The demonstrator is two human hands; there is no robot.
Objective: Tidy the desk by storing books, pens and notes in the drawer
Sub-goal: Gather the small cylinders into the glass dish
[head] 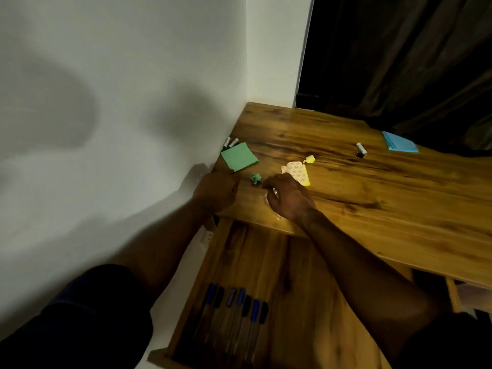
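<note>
A green pad of notes [239,157] lay flat at the far left corner of the bench [372,195], close against the wall [106,102], not yet stored. It looked light and thin, a stack of soft sheets likely to fan or bend if pulled by one leaf. It would be best pinched across its full thickness at the near corner, or slid toward the bench edge first.

The left hand [215,191] reached for that near corner. Seen from behind and in shadow, its fingers could not be judged as gripping or merely touching. A crumpled green scrap [256,179] sat just beside the pad, weightless and easy to knock away.

The right hand [288,199] hovered low over the bench with fingers curled and partly covered a yellow pad [296,170]. A pale glint showed beneath it, but whether it held anything could not be told. A crumpled yellow scrap [309,159] lay just beyond the yellow pad.

Farther out, two small white cylinders [230,142] rested by the wall behind the green pad. A third cylinder [361,149] and a blue pad [399,142] lay well apart to the right.

Below the bench edge the drawer [292,275] stood open, with a row of capped pens [239,307] lined up at its left and bare wood free for the pads.
</note>
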